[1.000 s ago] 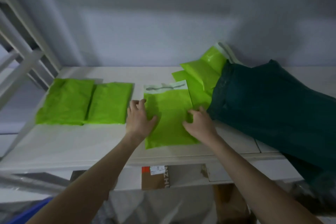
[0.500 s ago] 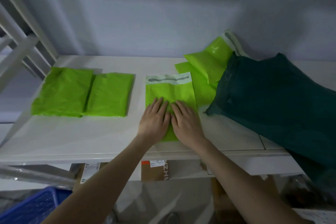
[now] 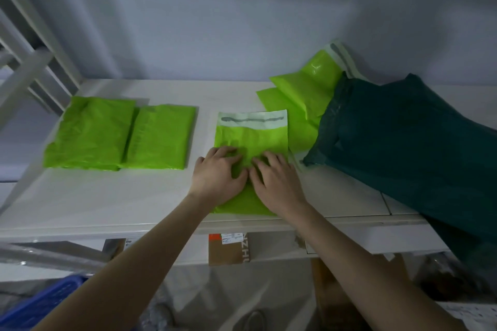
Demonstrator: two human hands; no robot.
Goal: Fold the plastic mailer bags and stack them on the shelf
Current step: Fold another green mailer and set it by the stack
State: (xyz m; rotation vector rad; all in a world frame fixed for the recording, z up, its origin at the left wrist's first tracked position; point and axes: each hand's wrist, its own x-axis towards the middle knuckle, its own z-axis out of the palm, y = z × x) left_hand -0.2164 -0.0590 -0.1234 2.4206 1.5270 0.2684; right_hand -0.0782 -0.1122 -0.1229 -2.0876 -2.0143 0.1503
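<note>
A lime-green mailer bag (image 3: 252,134) lies flat on the white shelf (image 3: 107,196), its pale adhesive strip at the far end. My left hand (image 3: 217,177) and my right hand (image 3: 277,183) rest side by side on its near half, fingers curled and fingertips bunching the plastic. Two folded green mailers lie side by side at the left, a wider one (image 3: 90,134) and a narrower one (image 3: 161,137). Several unfolded green mailers (image 3: 304,91) lie at the back right, partly under a dark bag.
A large dark green bag (image 3: 403,148) covers the shelf's right side and hangs over its front edge. White frame bars (image 3: 24,70) slant at the far left. Below the shelf are a cardboard box (image 3: 228,248) and a blue crate (image 3: 40,303).
My hands moved from the mailer's side edges to its middle, pressed it flat, and now the fingers have curled and gather the plastic. The camera view shifted slightly.
</note>
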